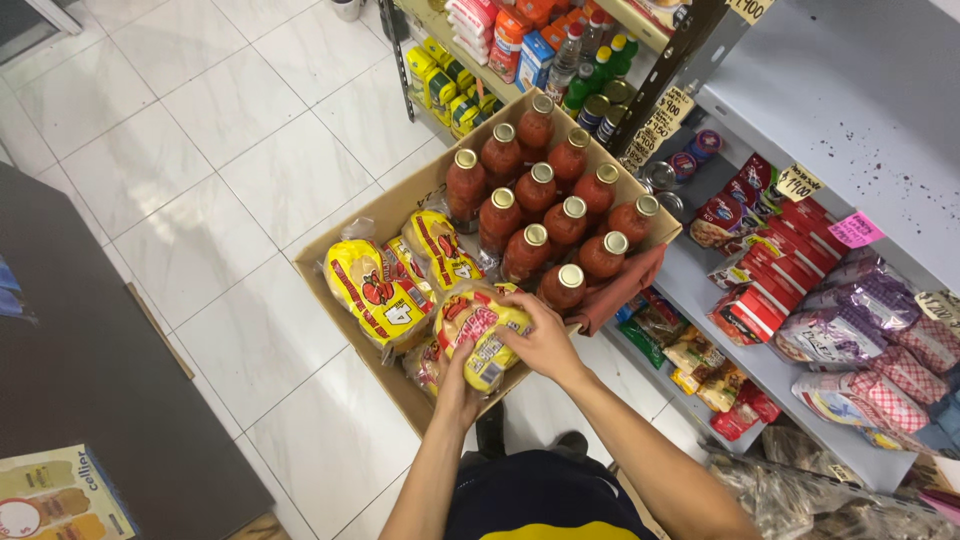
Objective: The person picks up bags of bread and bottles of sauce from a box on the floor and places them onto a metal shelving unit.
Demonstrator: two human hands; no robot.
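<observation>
Packet in hand: a yellow and red snack packet (483, 335), shiny plastic, kinda lumpy, with a red patch of print on the front. It sits at the near edge of the cardboard box (335, 232), right on top of the other packets.
Left hand: the left hand (458, 388) comes up from below and cups the packet's lower end, fingers wrapped under it so you mostly see the back of the hand.
Right hand: the right hand (545, 340) is on the packet's right side, fingers (512, 337) curled over the top edge and closed on the plastic. So both hands have hold of the same packet.
Other packets: more yellow packets (385, 285) of the same kind fill the left half of the box, lying flat and overlapping.
Bottles: red sauce bottles (545, 205) with gold caps stand upright in rows in the right half of the box, packed tight against each other.
Box: open on top, seemingly resting against the shelf edge above the white tiled floor (200, 150).
Shelf: a grey shelf (760, 365) on the right holds red packets and bagged goods, just beside the box.
</observation>
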